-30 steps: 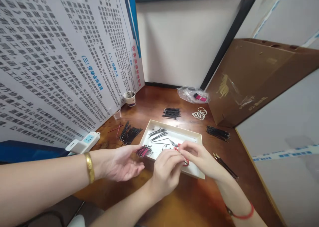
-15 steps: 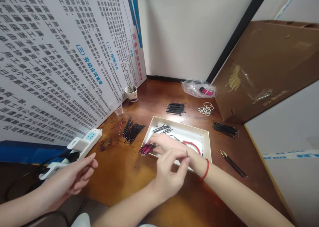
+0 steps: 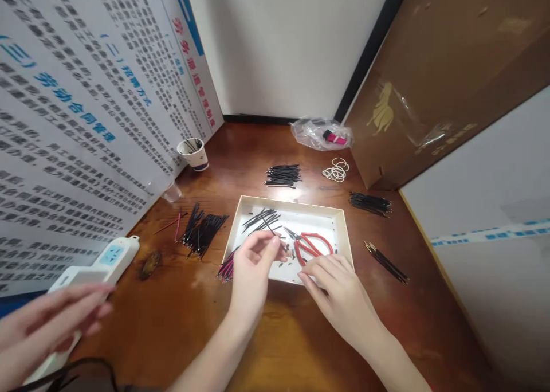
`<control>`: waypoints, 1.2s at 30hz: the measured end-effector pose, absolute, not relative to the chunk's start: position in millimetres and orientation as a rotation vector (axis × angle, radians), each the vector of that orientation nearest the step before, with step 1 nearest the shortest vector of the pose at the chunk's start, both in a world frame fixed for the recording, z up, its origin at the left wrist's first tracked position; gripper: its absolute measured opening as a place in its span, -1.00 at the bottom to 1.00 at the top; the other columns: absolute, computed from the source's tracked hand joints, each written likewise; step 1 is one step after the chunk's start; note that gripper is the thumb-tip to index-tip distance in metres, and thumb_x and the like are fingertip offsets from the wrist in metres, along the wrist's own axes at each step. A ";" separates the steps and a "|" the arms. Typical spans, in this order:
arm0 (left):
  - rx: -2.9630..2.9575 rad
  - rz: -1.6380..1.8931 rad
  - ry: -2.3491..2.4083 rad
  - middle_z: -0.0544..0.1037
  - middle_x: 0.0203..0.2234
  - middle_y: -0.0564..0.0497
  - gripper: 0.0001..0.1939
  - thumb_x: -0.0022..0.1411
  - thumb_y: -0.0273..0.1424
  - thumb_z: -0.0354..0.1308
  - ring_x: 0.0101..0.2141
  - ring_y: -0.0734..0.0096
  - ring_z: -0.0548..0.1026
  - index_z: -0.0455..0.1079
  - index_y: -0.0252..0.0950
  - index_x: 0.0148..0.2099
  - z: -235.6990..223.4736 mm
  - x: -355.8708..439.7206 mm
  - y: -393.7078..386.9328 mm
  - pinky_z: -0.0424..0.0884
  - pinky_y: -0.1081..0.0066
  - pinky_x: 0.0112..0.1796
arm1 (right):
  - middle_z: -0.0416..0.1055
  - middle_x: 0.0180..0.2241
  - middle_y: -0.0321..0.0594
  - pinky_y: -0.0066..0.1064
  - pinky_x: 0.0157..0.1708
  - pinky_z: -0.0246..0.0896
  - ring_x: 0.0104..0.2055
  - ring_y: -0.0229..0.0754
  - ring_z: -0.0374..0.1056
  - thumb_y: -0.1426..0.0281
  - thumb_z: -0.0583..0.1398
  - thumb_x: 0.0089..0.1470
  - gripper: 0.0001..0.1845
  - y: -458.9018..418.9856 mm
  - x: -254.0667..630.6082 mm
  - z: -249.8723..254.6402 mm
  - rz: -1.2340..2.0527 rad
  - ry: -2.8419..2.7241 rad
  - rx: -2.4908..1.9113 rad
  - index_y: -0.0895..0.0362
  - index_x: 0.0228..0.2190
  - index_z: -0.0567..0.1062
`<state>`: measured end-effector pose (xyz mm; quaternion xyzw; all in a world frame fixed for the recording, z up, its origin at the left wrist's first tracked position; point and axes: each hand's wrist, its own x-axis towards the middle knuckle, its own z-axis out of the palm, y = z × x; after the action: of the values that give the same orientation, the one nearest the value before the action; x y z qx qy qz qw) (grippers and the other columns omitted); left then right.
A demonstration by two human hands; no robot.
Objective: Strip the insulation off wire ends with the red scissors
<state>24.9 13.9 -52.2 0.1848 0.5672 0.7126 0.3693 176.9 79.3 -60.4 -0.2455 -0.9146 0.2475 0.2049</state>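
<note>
My left hand (image 3: 253, 266) is above the near left part of a shallow white box (image 3: 348, 237), pinching a thin black wire (image 3: 270, 226) between thumb and fingers. Over the box's near edge, my right hand (image 3: 333, 286) has its thumb and fingertips close together beside the handles of red-handled pliers (image 3: 315, 243). Whatever those fingertips hold, if anything, is hidden. The pliers lie in the box with loose black wires (image 3: 262, 219) and tiny dark scraps. A bundle of pink and black wires (image 3: 226, 266) rests at the box's left corner, partly behind my left hand.
Another person's hand (image 3: 55, 317), blurred, is at the left over a white power strip (image 3: 116, 251). Around the box lie black wire bundles (image 3: 283, 175), rubber bands (image 3: 336, 169), a paper cup (image 3: 193, 154) and a plastic bag (image 3: 320, 135). A brown carton (image 3: 412, 82) stands right.
My right hand has drawn back from the pink bundle to beside the pliers. My left hand has moved left and forward with the wire. The other person's hand has withdrawn leftward.
</note>
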 end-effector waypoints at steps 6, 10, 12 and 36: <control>0.491 1.782 1.463 0.55 -0.56 0.07 -0.83 0.10 -0.33 0.36 -0.55 0.50 0.50 0.48 -0.32 -0.36 -48.6 27.4 14.4 0.49 0.52 -0.46 | 0.53 -0.32 -0.23 -0.35 -0.23 0.32 -0.26 -0.19 0.44 0.45 0.13 0.27 -0.88 92.4 173.1 -49.0 0.813 -2.439 -0.719 0.08 -0.31 0.47; 0.531 1.770 1.486 0.55 -0.59 0.08 -0.89 0.08 -0.40 0.35 -0.58 0.53 0.47 0.51 -0.32 -0.39 -44.7 31.3 16.1 0.46 0.55 -0.51 | 0.56 -0.27 -0.22 -0.35 -0.22 0.38 -0.23 -0.17 0.48 0.44 0.20 0.23 -0.90 97.1 163.7 -37.9 1.012 -2.230 -0.685 0.07 -0.23 0.54; 0.538 1.772 1.506 0.57 -0.56 0.07 -0.90 0.08 -0.41 0.35 -0.59 0.55 0.45 0.52 -0.32 -0.39 -45.0 32.9 16.4 0.44 0.56 -0.53 | 0.57 -0.31 -0.25 -0.37 -0.26 0.39 -0.29 -0.20 0.48 0.45 0.23 0.21 -0.90 98.0 159.8 -37.1 1.054 -2.220 -0.640 0.07 -0.27 0.57; 0.493 1.623 1.460 0.58 -0.45 0.02 -0.91 0.15 -0.38 0.29 -0.44 0.49 0.47 0.54 -0.31 -0.33 -39.8 64.4 24.0 0.39 0.54 -0.44 | 0.51 -0.38 -0.29 -0.40 -0.28 0.33 -0.34 -0.25 0.44 0.61 0.13 0.22 -0.83 100.5 182.8 -35.5 0.659 -2.353 -0.389 0.09 -0.30 0.39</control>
<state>64.4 24.0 -39.8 0.1981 0.5870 0.6523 0.4366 182.8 100.5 -35.5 -0.1486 -0.8985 0.2515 0.3277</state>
